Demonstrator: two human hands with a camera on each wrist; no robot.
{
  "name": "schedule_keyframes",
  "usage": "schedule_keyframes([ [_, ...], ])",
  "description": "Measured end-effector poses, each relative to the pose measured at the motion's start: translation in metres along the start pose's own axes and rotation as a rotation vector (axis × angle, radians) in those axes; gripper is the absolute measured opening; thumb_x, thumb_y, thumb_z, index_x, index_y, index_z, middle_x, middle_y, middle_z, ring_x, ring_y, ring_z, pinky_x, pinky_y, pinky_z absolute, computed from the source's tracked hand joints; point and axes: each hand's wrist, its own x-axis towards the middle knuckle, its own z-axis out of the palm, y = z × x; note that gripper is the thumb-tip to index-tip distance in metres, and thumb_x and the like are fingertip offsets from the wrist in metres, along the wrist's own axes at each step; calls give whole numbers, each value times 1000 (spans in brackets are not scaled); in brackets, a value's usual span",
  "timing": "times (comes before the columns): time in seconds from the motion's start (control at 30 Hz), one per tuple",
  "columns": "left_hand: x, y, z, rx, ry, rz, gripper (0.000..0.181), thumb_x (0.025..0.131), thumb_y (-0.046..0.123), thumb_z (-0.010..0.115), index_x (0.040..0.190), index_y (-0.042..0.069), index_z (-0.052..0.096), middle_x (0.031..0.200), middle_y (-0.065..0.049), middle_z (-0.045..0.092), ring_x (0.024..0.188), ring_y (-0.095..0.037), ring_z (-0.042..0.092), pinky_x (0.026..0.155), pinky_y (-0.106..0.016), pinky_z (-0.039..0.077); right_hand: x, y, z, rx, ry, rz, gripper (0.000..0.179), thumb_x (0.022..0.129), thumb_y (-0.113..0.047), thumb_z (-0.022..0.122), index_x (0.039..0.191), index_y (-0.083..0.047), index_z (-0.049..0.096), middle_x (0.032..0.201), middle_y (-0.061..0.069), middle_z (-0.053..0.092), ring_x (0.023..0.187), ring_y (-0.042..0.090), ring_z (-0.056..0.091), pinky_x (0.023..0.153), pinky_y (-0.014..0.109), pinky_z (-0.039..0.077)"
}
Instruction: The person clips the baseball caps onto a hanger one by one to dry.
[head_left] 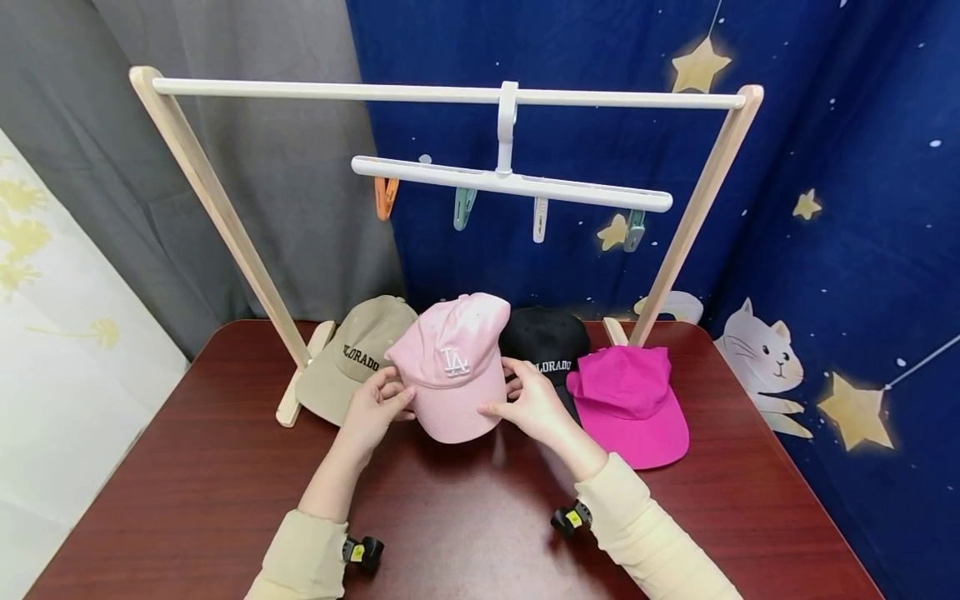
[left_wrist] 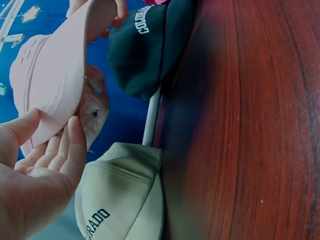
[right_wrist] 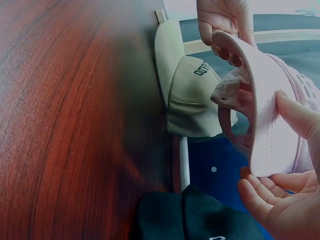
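A light pink cap (head_left: pixel 457 408) with white LA letters is held up off the table between both hands, its brim towards me. My left hand (head_left: pixel 378 407) pinches the brim's left edge, thumb on top and fingers beneath. On the opposite edge, my right hand (head_left: pixel 534 402) pinches the brim the same way. The right wrist view shows the cap's underside with its back strap (right_wrist: pixel 234 127). Behind the left hand lies a beige cap (head_left: pixel 367 333) with dark lettering. A black cap (head_left: pixel 543 333) sits behind the right hand, partly covered by a magenta cap (head_left: pixel 630 408).
Over the table (head_left: pixel 450 517) stands a wooden rack with a white top bar (head_left: pixel 300 89). From it hangs a white hanger (head_left: pixel 570 190) carrying an orange clip (head_left: pixel 386 198), two green clips and a white clip (head_left: pixel 539 220). Grey and blue curtains (head_left: pixel 570 42) close off the back.
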Motion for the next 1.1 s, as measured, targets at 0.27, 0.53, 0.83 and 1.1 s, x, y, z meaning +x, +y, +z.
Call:
schedule_keyframes([
  [0.27,3,-3,-5,-80,-62,9,30,96,-4,51,123,-8,38,84,-2,63,71,-12,63,67,-29,55,3,0,-1,1,-4,2,75,71,-24,87,133,0,51,111,7,56,86,18,60,79,35,52],
  [0.53,4,-6,-6,-121,-65,12,24,97,-5,49,120,-2,43,82,2,64,70,-11,62,66,-29,55,3,-2,0,-6,0,-11,75,71,-24,87,132,1,50,113,8,56,86,18,59,79,37,52],
  [0.83,5,-5,-6,-190,-64,-8,22,97,-5,49,118,-1,44,79,2,63,71,-11,61,67,-28,54,4,-4,-1,-13,-4,-18,75,72,-24,86,132,2,50,112,8,56,87,18,60,80,36,52],
  [1.1,7,-4,-7,-225,-64,-8,16,97,-3,49,112,4,46,77,2,62,70,-11,60,65,-27,53,7,-7,-2,-12,-9,-17,74,72,-24,86,132,1,51,113,8,55,87,19,60,80,35,52],
])
